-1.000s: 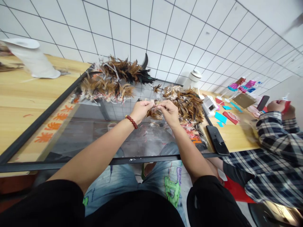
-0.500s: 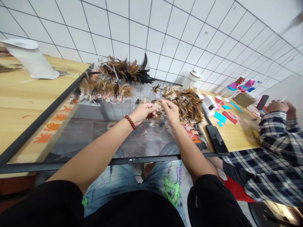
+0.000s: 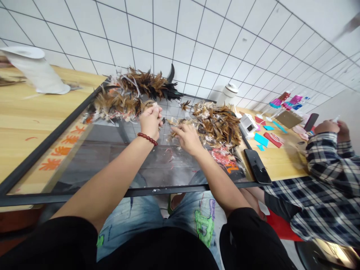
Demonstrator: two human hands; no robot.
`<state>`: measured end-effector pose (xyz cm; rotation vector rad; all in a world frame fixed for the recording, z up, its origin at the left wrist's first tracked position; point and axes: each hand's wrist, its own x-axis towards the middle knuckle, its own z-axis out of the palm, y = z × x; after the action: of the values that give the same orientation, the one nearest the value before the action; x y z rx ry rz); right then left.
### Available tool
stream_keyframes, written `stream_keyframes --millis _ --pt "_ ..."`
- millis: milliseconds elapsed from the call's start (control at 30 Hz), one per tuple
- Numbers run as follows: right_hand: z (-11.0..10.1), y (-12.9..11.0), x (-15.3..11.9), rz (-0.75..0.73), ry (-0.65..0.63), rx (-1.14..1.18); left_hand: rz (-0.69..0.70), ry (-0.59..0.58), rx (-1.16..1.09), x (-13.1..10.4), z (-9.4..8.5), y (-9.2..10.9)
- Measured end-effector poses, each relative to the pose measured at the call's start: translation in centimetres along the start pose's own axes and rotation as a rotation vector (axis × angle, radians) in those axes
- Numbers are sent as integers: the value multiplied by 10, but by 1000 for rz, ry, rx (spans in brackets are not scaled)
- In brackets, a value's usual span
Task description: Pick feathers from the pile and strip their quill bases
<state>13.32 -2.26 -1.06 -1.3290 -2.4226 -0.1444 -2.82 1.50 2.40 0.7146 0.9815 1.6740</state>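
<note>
With left hand [image 3: 150,122] curled closed, contents indiscernible, and right hand [image 3: 189,138] loosely spread, with feathers [image 3: 221,122] right of its fingers.

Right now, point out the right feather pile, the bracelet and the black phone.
Right feather pile [image 3: 222,124]: head view, its middle.
Bracelet [image 3: 147,138]: head view, beads at wrist.
Black phone [image 3: 257,166]: head view, its screen.

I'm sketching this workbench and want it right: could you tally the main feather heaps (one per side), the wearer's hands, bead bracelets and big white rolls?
Feather heaps: 2 (left heap, right heap)
Wearer's hands: 2 (left hand, right hand)
Bead bracelet: 1
White roll: 1
Total: 6
</note>
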Motion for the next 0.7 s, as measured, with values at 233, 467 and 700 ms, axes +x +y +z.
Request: stream_keyframes --millis 233,467,700 --pt "6 -4 3 57 -19 -39 -9 -74 104 -9 3 -16" --pt "-7 17 -4 238 156 -4 6 -250 409 -15 2 -18" --pt "-7 16 -4 98 327 253 -171 -460 486 -27 5 -21"
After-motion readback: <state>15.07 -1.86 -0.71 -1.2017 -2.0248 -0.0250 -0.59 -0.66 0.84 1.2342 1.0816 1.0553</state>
